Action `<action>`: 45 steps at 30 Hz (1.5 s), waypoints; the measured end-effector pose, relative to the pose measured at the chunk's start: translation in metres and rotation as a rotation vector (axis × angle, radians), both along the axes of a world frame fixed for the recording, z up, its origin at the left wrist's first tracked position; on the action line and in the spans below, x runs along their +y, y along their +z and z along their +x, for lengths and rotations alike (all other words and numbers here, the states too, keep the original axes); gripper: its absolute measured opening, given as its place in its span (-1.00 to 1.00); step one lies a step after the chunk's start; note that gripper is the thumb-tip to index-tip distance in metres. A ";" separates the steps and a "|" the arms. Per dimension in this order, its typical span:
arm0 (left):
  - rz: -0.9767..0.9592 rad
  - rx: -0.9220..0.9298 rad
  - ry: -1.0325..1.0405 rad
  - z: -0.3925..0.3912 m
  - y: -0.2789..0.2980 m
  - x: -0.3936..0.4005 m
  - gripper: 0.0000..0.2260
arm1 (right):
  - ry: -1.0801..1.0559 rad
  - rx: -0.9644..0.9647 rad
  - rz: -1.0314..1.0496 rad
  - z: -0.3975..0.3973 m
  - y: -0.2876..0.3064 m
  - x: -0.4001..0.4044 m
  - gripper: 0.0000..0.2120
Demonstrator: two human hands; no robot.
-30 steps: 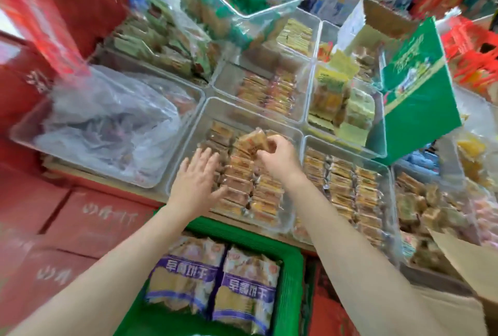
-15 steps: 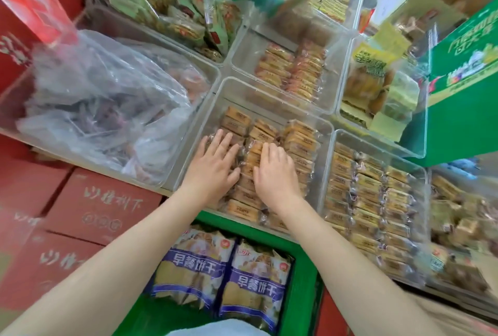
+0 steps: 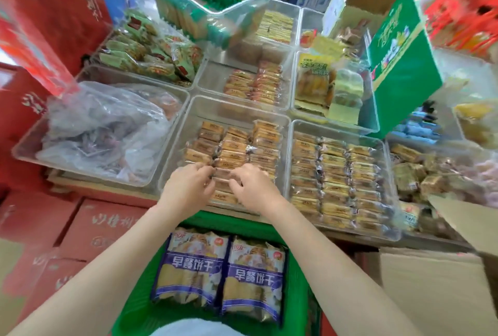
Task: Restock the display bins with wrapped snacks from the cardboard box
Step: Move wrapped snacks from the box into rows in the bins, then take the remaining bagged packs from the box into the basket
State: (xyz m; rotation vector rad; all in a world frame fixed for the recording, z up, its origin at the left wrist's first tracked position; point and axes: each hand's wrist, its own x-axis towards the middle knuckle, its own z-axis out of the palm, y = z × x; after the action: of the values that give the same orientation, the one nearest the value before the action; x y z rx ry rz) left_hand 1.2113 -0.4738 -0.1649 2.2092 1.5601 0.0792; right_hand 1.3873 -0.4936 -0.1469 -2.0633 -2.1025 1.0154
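Your flat palms have curled: left hand [image 3: 188, 187] and right hand [image 3: 252, 187] fingers now pinch wrapped snacks [image 3: 225, 174], straightening the bin [image 3: 188, 109] rows

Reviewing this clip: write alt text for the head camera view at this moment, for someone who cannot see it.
Both hands, left hand and right hand, reach into a clear display bin, fingers curled on the near rows of wrapped snacks. More clear bins of packaged snacks surround it, and a green crate holding two purple biscuit bags sits below the arms.
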 end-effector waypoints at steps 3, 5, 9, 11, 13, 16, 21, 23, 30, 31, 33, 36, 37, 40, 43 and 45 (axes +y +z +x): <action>0.010 -0.141 0.024 0.041 0.035 -0.050 -0.76 | -0.117 0.248 0.148 0.042 0.029 -0.055 -0.75; 0.019 -0.244 0.006 0.083 0.056 -0.087 -0.79 | -0.221 0.329 0.291 0.079 0.053 -0.098 -0.77; -0.084 -0.389 -0.077 0.179 0.074 -0.170 -0.81 | -0.449 0.344 0.523 0.170 0.094 -0.193 -0.78; -0.122 -0.432 -0.148 0.227 0.073 -0.216 -0.83 | -0.555 0.338 0.596 0.220 0.109 -0.243 -0.78; -0.136 -0.483 -0.239 0.272 0.070 -0.264 -0.77 | -0.638 0.300 0.640 0.272 0.116 -0.294 -0.80; -0.240 -0.553 -0.240 0.328 0.063 -0.329 -0.43 | -0.723 0.171 0.445 0.340 0.108 -0.356 -0.80; -0.515 -0.761 -0.002 0.372 0.041 -0.382 -0.24 | -0.306 -0.149 -0.406 0.404 0.063 -0.399 -0.53; -0.525 -0.835 0.051 0.370 0.035 -0.383 -0.26 | -0.073 -0.224 -0.590 0.403 0.040 -0.399 -0.20; -0.591 -0.911 0.065 0.362 0.035 -0.382 -0.24 | 0.358 -0.340 -0.770 0.368 -0.037 -0.401 0.05; -0.580 -0.912 0.073 0.362 0.035 -0.384 -0.24 | 0.396 -0.367 -0.744 0.368 -0.042 -0.400 0.04; -0.556 -0.911 0.086 0.363 0.037 -0.387 -0.25 | 0.529 -0.459 -0.659 0.365 -0.038 -0.396 -0.02; -0.537 -0.899 0.101 0.366 0.039 -0.384 -0.26 | 0.722 -0.600 -0.379 0.358 -0.024 -0.396 -0.44; -0.531 -0.895 0.099 0.366 0.038 -0.383 -0.26 | 0.697 -0.610 -0.257 0.358 -0.024 -0.400 -0.48; -0.522 -0.883 0.097 0.369 0.034 -0.380 -0.24 | 0.428 -0.529 -0.090 0.371 -0.032 -0.411 -0.31; -0.511 -0.879 0.123 0.371 0.036 -0.383 -0.22 | 0.312 -0.476 -0.286 0.395 -0.038 -0.415 -0.06; -0.516 -0.891 0.125 0.371 0.036 -0.384 -0.23 | 0.226 -0.386 -0.332 0.404 -0.038 -0.412 -0.09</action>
State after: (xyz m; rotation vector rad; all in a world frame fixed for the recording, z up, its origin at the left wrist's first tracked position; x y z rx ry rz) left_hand 1.5821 -0.8579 -0.1287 1.3629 1.0372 0.5476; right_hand 1.7917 -0.9061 -0.1849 -2.3781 -2.5532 1.1366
